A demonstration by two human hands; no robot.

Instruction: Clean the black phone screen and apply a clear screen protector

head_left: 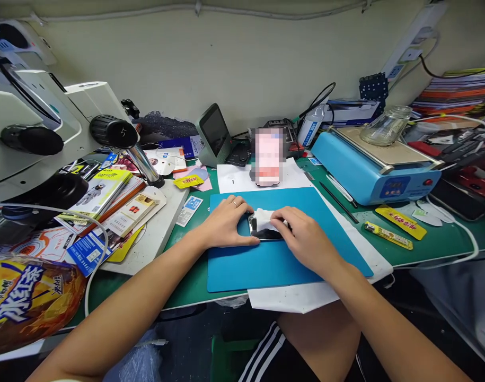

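Note:
A dark phone [260, 231] lies flat on the blue mat [266, 260] in the middle of the bench. My left hand [226, 223] clasps the phone's left end, thumb along its near edge, fingers curled over the far edge. My right hand [301, 233] presses a small white wipe [265, 217] onto the phone's glass with closed fingers, covering its right half.
A microscope [47, 132] and scattered packets [107, 212] crowd the left. A blue heating plate [373, 170] with a glass jar [387, 124] stands at the right. A propped phone [268, 156] and a small grey screen [214, 132] sit behind the mat. Yellow packets [399, 223] lie at right.

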